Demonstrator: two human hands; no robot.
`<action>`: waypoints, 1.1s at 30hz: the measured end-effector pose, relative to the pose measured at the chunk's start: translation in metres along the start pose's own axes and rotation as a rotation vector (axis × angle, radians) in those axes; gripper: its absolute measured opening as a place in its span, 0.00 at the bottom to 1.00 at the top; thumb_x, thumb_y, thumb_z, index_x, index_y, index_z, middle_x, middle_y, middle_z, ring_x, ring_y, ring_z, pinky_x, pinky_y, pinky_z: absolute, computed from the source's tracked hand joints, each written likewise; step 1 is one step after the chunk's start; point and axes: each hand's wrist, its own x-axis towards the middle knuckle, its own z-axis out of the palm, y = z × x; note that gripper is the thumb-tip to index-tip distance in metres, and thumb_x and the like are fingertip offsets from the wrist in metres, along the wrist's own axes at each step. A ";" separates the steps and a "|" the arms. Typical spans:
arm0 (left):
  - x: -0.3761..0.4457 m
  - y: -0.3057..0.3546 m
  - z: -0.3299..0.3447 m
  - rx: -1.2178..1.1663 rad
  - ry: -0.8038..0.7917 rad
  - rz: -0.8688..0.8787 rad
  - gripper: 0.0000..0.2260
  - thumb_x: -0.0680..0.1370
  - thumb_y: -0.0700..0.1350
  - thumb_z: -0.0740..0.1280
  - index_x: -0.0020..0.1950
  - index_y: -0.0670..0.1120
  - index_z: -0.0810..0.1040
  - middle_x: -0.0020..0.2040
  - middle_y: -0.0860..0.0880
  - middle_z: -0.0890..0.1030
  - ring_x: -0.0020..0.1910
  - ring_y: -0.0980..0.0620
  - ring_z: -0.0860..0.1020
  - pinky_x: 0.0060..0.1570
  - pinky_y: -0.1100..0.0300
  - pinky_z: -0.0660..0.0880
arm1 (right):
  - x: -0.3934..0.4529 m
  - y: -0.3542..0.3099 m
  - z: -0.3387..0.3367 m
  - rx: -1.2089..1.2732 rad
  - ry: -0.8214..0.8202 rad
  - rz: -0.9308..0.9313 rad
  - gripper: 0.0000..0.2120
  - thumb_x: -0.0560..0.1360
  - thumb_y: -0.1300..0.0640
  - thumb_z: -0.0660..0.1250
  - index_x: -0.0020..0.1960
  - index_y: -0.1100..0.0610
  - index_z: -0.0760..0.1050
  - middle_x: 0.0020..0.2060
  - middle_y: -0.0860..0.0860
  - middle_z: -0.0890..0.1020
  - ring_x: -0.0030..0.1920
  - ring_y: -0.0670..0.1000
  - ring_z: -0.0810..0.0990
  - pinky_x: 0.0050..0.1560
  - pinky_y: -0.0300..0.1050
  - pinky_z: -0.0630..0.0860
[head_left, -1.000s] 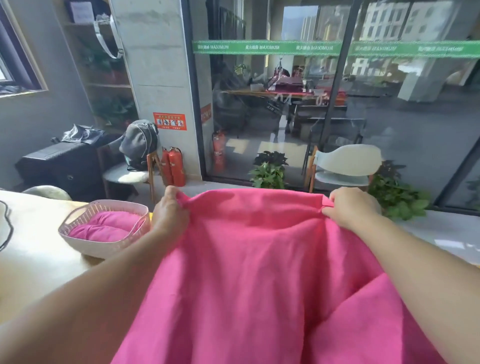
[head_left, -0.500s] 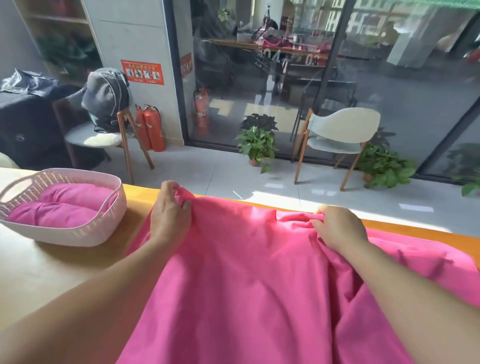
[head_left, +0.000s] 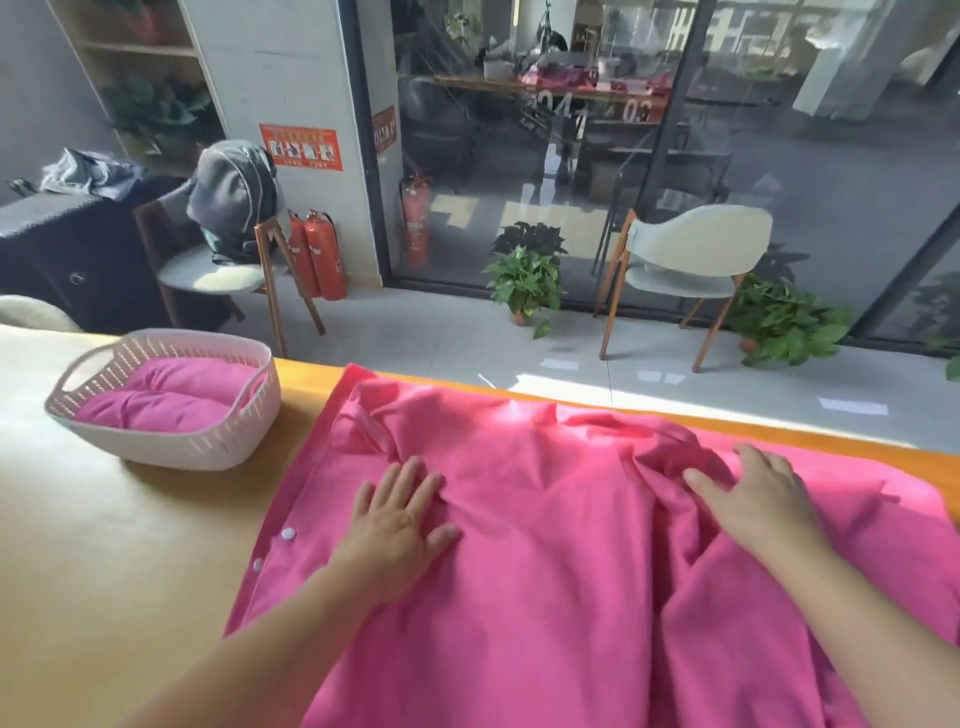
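Pink cloth (head_left: 545, 545) lies spread on the table (head_left: 130, 545) beneath both hands, left hand (head_left: 397, 525) and right hand (head_left: 753, 499) pressing flat, fingers straight.

The pink garment (head_left: 571, 545) lies spread over the wooden table (head_left: 130, 545), with its far edge close to the table's far rim. It is plain, bright pink cloth. The straight left hem carries two white snap buttons (head_left: 287, 533), and a narrow strap loop (head_left: 371, 428) shows near the far left corner. The left part lies fairly flat, while the right part bunches into deep folds.
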 end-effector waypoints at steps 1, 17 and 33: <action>-0.005 0.000 0.002 0.007 0.002 -0.013 0.48 0.65 0.77 0.34 0.80 0.55 0.52 0.81 0.48 0.46 0.79 0.47 0.45 0.75 0.46 0.44 | -0.011 0.010 -0.003 -0.005 0.007 0.020 0.36 0.74 0.39 0.68 0.74 0.59 0.65 0.70 0.62 0.69 0.71 0.62 0.66 0.71 0.57 0.65; -0.124 0.119 0.009 -0.299 0.194 0.081 0.28 0.74 0.61 0.52 0.62 0.47 0.78 0.64 0.47 0.75 0.63 0.44 0.73 0.66 0.51 0.66 | -0.157 0.091 -0.017 0.066 -0.229 0.065 0.26 0.77 0.35 0.58 0.42 0.58 0.76 0.45 0.59 0.79 0.55 0.62 0.79 0.47 0.50 0.69; -0.225 0.086 0.028 -0.135 0.100 -0.177 0.33 0.75 0.64 0.49 0.71 0.45 0.71 0.73 0.42 0.68 0.73 0.42 0.64 0.73 0.49 0.60 | -0.266 0.090 -0.019 0.547 -0.730 0.093 0.19 0.70 0.49 0.77 0.52 0.61 0.78 0.45 0.56 0.85 0.40 0.53 0.83 0.42 0.48 0.82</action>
